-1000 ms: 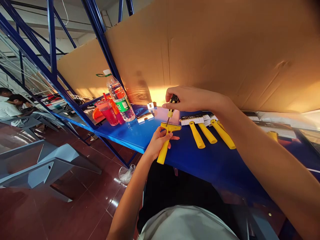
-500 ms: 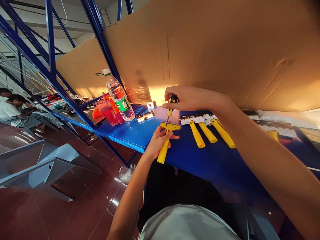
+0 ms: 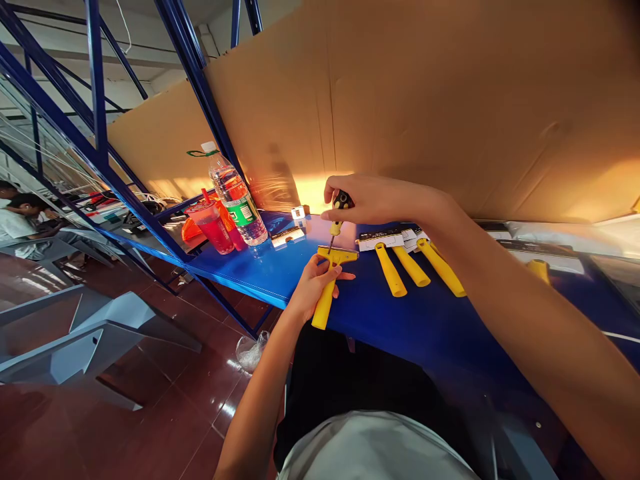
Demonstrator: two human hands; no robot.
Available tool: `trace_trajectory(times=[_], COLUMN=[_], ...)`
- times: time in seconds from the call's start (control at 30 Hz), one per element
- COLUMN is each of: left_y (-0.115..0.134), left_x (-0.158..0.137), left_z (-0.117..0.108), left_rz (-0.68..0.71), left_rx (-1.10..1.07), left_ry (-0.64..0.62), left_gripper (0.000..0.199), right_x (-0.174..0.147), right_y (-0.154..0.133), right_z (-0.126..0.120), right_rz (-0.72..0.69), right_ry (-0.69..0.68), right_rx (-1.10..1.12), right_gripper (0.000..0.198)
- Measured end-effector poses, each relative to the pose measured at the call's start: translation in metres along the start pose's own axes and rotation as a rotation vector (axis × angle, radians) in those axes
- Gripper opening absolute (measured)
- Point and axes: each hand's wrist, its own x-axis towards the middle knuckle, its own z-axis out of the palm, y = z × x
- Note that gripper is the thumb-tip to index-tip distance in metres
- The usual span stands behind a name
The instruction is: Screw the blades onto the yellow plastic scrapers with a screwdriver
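My left hand is wrapped round a yellow scraper with a wide flat head, held above the table's front edge. From above, my right hand grips the black-and-yellow handle of a screwdriver. The screwdriver points down, and its tip meets the scraper's head; a screw there is too small to make out. To the right of my hands, several more yellow scrapers lie on the blue table, their heads in black-and-white card sleeves.
A clear water bottle and a red cup with a straw stand at the left. Small boxes lie beside them. A cardboard sheet walls the back. Grey chairs and a seated person are further left.
Both hands keep their grips, with the screwdriver still on the scraper's head. The whole view has shifted slightly; hardly anything else differs.
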Motion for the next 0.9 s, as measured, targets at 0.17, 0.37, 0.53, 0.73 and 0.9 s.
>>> trace_trajectory(times=[0.17,0.37,0.53,0.73,0.9], left_y=[0.0005,-0.0002,-0.0038,0.0044,0.0025], left_x=[0.0001,0.0002,0.0021,-0.0018,-0.0025], left_z=[0.0002,-0.0012,-0.0029,0.0014,0.0006], left_rz=[0.001,-0.001,0.01,-0.013,0.01], left_rx=[0.01,-0.002,-0.016,0.01,0.007], left_ry=[0.013,0.001,0.011,0.007,-0.013], left_gripper=[0.055,0.053,0.054,0.053,0.057], right_x=[0.0007,-0.0011,0.0011,0.0021,0.0009], right_y=[0.0012,0.0035,0.0051,0.0067,0.0032], right_z=[0.0007,0.0006,0.0027,0.0025,0.0018], right_rz=[-0.008,0.035,-0.001,0.007,0.012], right_ry=[-0.02,-0.005,0.0,-0.007,0.026], right_rx=[0.018,0.008,-0.003,0.024,-0.013], right_gripper=[0.037,0.052,0.047,0.039,0.037])
